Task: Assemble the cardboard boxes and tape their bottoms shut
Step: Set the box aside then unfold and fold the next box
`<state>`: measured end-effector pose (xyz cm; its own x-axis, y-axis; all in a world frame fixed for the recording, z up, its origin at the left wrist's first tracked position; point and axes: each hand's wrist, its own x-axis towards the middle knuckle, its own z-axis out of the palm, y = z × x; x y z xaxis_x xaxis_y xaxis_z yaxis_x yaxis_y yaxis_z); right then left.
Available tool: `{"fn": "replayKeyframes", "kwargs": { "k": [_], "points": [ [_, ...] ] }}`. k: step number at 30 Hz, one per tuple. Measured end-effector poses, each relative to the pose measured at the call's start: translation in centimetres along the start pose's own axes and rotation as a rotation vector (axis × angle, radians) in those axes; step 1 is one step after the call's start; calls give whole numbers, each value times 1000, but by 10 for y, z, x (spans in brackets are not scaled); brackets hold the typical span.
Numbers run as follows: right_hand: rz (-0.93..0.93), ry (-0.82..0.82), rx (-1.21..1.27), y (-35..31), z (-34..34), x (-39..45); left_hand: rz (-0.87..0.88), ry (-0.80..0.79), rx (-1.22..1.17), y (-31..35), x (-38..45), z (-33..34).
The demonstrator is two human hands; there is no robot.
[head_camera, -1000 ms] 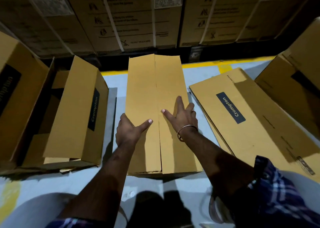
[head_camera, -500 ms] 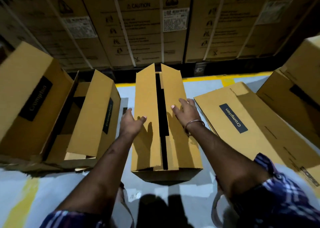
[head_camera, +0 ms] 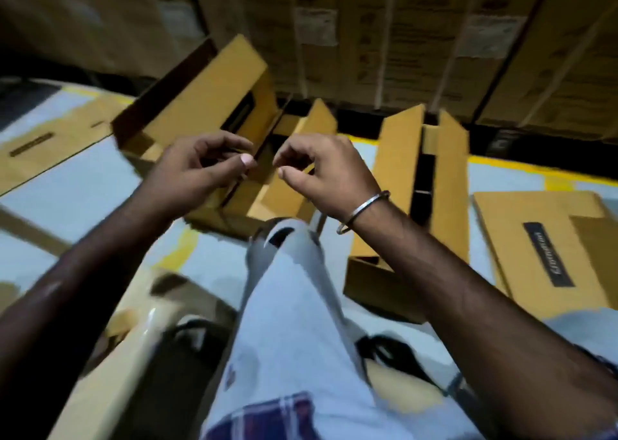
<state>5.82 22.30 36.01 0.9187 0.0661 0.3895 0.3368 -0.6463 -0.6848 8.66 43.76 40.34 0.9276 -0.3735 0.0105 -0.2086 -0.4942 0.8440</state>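
Head view looks down on the tall cardboard box [head_camera: 418, 205] standing on the pale floor [head_camera: 77, 185] right of centre, plain brown corrugated board, its two long upper flaps apart with a dark slot between them. My right forearm crosses in front of its lower part. My right hand [head_camera: 321, 168] and my left hand [head_camera: 197, 172] hang in the air in front of me, close together, fingers loosely curled toward the thumbs; I cannot tell whether anything is pinched between them. A thin metal bangle [head_camera: 363, 210] rings my right wrist. Behind my hands lie open boxes [head_camera: 214, 105] on their sides. A flat folded carton [head_camera: 548, 249] with a dark label lies at the right. Strapped cartons [head_camera: 368, 31] are stacked behind. My pale trouser leg [head_camera: 284, 322] fills the foreground, blurred.
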Motion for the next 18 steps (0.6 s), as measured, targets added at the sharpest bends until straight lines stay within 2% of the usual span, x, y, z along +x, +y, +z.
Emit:
{"fn": "replayKeyframes", "kwargs": {
  "k": [5, 8, 10, 12, 15, 18],
  "points": [
    [-59, -275, 105, -80, 109, -18, -206, 177, 196, -77, -90, -98],
    [-1, -485, 84, -102, 170, -37, -287, 273, 442, -125, -131, -128],
    [67, -575, 43, -112, 203, -47, -310, 226, 590, -157, -148, -134],
    [146, -629, -10, -115, 227, -57, -372, 111, 689, -190, -153, -132],
    [238, -720, -79, -109, 252, -72, -545, -101, 834, -235, -149, -123],
    [262, -782, -123, -98, 266, -78, -671, -178, 921, -259, -142, -110]
  ]
}}
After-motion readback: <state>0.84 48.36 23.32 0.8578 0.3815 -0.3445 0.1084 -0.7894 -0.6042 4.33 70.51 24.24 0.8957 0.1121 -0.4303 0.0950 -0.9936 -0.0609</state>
